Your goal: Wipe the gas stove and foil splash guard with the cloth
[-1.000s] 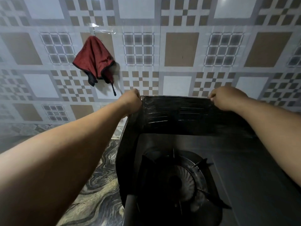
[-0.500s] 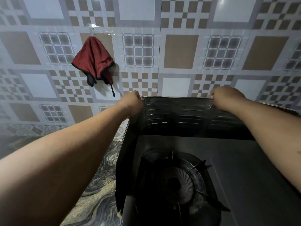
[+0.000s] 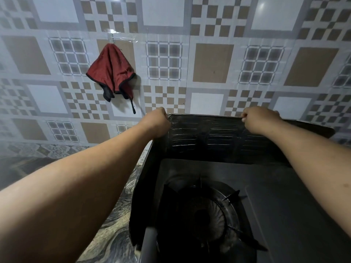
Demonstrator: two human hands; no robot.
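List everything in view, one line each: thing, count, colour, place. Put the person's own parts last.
splash guard: one, dark and creased, standing round the back and left side of the stove.
stove: one, dark grey, bottom right.
burner: one, black, with pan supports, on the near left part of the stove.
cloth: one, red with black trim, hanging on the wall, upper left.
wall: one, tiles patterned in white, grey and tan, behind everything.
counter: one, swirled grey and cream marble, left of the stove.
left hand: one, gripping the guard's top left corner.
right hand: one, gripping the guard's top edge further right.
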